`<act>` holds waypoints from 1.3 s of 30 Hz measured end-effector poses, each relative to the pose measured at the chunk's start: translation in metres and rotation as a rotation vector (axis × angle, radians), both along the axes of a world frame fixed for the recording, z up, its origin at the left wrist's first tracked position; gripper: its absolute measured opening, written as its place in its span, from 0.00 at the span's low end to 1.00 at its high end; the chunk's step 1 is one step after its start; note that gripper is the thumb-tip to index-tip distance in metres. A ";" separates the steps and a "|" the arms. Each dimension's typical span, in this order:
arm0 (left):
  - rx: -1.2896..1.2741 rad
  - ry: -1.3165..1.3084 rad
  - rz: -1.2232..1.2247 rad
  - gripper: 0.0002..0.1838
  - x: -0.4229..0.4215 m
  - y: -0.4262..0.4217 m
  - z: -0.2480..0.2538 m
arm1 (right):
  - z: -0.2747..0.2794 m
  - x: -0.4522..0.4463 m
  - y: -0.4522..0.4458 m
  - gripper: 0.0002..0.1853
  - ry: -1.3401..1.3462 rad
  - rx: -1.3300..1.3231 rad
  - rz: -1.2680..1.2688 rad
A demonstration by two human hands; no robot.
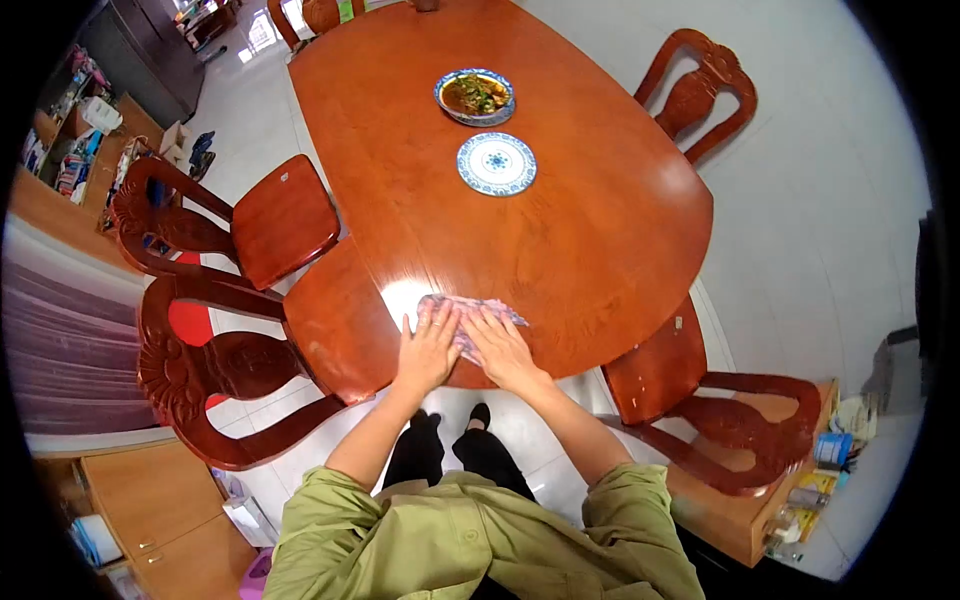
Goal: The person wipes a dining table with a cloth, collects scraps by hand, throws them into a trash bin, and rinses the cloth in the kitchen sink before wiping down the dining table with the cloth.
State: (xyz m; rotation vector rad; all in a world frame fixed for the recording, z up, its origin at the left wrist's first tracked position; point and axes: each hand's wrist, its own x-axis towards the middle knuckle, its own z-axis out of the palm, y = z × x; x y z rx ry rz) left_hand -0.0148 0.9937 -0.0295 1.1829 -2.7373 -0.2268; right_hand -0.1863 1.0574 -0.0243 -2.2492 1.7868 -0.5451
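My left hand (429, 350) lies flat, fingers stretched forward, on the left part of a pink and grey patterned cloth (468, 304). Beside it, my right hand (502, 350) presses flat on the same cloth with its fingers spread. The cloth is spread on the near end of a glossy reddish-brown wooden table (590, 250), partly hidden under both hands. Farther up the table sits a blue-and-white plate (497, 163). Just beyond that, a bowl of food (475, 95) with green bits in brown sauce has a blue-patterned rim.
Carved wooden chairs stand around the table: two on the left (285, 222) (340, 325), one at near right (660, 370), one at far right (700, 90). A low wooden cabinet (165, 500) is at lower left. Shelves with various items (95, 150) line the upper left.
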 end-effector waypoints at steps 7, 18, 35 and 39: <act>-0.021 -0.115 0.187 0.33 0.032 -0.131 -0.015 | -0.015 0.044 -0.150 0.29 0.066 0.045 0.020; 0.063 -0.299 0.242 0.32 0.038 -0.417 -0.001 | -0.021 0.066 -0.436 0.29 0.117 0.137 -0.020; -0.134 -0.074 0.045 0.28 -0.011 -0.447 -0.022 | -0.023 0.029 -0.438 0.29 0.069 0.059 -0.190; -0.083 0.048 -0.082 0.30 -0.020 -0.337 -0.021 | -0.026 0.011 -0.315 0.30 0.146 -0.072 -0.168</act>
